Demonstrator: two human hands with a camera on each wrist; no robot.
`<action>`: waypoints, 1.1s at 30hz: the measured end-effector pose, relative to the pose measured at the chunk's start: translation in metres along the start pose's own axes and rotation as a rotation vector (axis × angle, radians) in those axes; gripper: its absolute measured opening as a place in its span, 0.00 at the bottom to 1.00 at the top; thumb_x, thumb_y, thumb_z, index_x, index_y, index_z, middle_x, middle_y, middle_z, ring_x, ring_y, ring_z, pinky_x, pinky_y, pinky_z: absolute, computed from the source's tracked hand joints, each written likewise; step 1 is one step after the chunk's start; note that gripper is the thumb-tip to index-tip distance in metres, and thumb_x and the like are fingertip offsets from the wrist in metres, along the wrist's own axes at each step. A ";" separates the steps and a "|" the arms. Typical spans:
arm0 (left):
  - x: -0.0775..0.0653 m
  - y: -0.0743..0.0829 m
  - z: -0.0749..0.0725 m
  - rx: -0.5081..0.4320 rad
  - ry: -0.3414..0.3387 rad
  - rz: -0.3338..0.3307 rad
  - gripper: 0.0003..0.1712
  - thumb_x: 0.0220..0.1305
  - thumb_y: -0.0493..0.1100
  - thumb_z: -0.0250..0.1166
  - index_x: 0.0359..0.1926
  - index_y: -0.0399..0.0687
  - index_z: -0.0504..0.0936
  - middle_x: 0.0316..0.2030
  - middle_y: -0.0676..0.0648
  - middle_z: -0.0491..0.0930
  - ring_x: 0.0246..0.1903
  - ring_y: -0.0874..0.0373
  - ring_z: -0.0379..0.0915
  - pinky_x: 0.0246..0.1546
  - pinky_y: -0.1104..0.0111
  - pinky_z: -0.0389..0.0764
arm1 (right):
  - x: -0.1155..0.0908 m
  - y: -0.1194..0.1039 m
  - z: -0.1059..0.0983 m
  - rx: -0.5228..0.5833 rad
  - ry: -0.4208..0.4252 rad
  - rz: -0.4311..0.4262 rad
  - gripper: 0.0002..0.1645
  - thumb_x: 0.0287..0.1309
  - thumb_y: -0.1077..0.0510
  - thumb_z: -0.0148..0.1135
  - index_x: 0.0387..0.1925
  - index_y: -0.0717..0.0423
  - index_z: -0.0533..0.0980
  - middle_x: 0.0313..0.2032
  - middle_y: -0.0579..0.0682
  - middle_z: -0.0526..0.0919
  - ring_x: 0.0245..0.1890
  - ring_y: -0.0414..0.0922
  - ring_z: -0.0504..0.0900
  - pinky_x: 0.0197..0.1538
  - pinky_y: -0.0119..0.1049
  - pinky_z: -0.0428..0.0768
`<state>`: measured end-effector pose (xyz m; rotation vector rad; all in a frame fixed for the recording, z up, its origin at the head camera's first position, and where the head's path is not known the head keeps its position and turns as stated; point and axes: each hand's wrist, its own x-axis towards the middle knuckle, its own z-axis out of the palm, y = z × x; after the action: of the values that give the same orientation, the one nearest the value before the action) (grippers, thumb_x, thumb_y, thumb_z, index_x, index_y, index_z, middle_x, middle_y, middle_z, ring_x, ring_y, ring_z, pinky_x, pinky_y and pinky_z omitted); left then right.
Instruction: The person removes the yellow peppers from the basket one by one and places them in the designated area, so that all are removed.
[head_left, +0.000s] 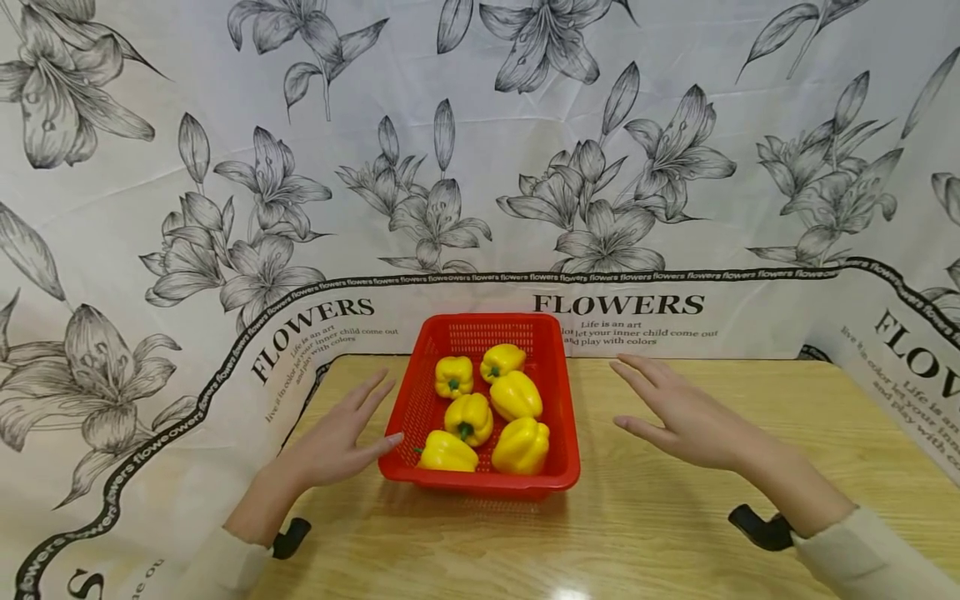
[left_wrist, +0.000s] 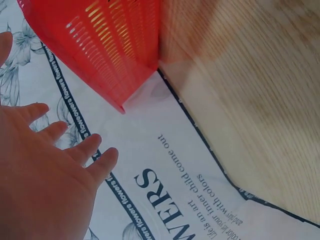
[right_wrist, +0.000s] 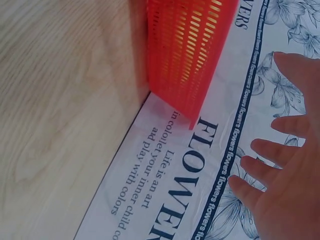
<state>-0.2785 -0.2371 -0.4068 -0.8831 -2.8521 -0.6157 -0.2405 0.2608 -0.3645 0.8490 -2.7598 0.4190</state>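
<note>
A red plastic basket (head_left: 572, 433) with slotted walls holds several yellow bell peppers (head_left: 517, 395). It stands at the back of the wooden table, near the flowered cloth. My left hand (head_left: 330, 437) is beside the basket's left side, fingers spread, its thumb overlapping the rim in the head view. To the right, my right hand (head_left: 686, 421) hovers apart from the basket with its fingers extended toward it. Nothing is held in either hand. Yellow shows through the slots of the basket wall (left_wrist: 112, 40) in the left wrist view, and of the wall (right_wrist: 187, 45) in the right wrist view.
The light wooden table (head_left: 645, 533) spreads in front and to both sides of the basket. White cloth (head_left: 450, 233) printed with black flowers and lettering rises behind it and along the sides. A black strap piece (head_left: 761, 527) shows at the right wrist, another (head_left: 291, 538) at the left.
</note>
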 end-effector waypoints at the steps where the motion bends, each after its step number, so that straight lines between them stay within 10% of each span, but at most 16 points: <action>1: -0.001 0.000 0.001 -0.001 0.002 -0.001 0.50 0.71 0.71 0.56 0.83 0.63 0.45 0.82 0.52 0.42 0.78 0.42 0.46 0.70 0.38 0.60 | 0.001 -0.001 0.001 0.005 -0.001 -0.002 0.46 0.71 0.43 0.62 0.79 0.60 0.56 0.75 0.61 0.59 0.73 0.63 0.61 0.70 0.65 0.64; 33: -0.003 0.015 0.032 -0.064 -0.042 -0.051 0.57 0.66 0.71 0.61 0.83 0.49 0.47 0.82 0.47 0.41 0.77 0.43 0.51 0.70 0.44 0.66 | 0.049 -0.052 0.041 0.141 -0.147 -0.094 0.42 0.68 0.44 0.65 0.75 0.59 0.65 0.70 0.56 0.69 0.67 0.56 0.73 0.67 0.56 0.73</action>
<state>-0.2673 -0.2145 -0.4312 -0.8445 -2.9161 -0.7061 -0.2552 0.1811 -0.3779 1.0788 -2.8350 0.5602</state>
